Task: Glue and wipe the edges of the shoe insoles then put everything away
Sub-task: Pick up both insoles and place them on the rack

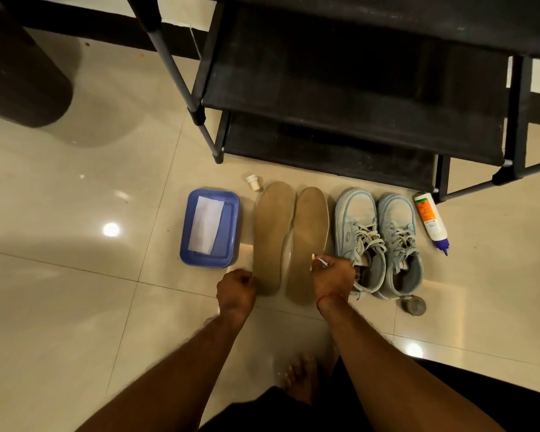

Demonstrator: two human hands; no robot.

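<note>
Holding a folded white wipe [205, 224], the blue tray [184, 241] sits on the floor [60, 291] just left of two tan insoles [273, 232] lying side by side. At their heel ends, the left hand [236, 288] is fisted against the left insole's outer edge; whether it grips anything cannot be told. The right hand [332, 274] pinches a white strip [320, 260] over the right insole. Farther right lies a glue bottle [430, 219].
</note>
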